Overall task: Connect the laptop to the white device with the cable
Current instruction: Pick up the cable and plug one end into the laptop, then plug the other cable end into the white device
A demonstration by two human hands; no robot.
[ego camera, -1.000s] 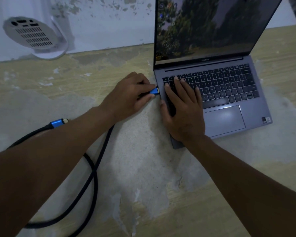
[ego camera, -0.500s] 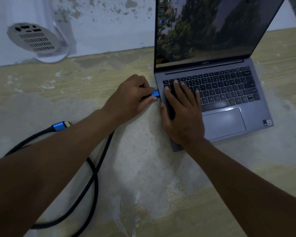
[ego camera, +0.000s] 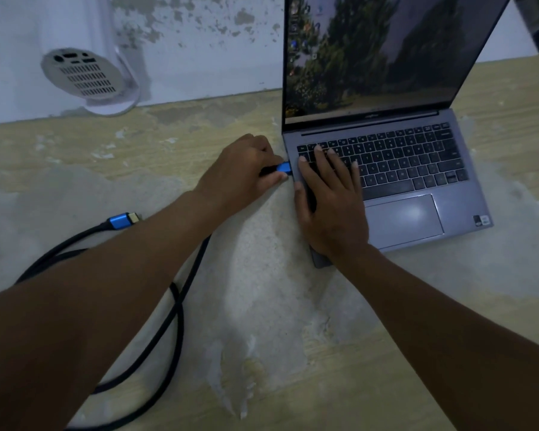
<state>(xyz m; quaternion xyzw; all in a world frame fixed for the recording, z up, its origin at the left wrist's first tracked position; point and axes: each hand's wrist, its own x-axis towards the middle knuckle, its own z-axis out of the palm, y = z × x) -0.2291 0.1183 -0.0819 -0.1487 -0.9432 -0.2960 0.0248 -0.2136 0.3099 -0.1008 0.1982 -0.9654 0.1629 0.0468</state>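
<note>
Our left hand [ego camera: 246,169] pinches the cable's blue plug [ego camera: 283,168] at the laptop [ego camera: 417,213] edge; our right hand [ego camera: 330,206] lies flat, fingers spread, on its keyboard.

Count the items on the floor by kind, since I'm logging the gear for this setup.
Open grey laptop: 1
Round white device with vent slots: 1
Black braided cable with blue plugs: 1
Blue plugs: 2, one in the left hand at the laptop, one loose
Total: 3 items
</note>
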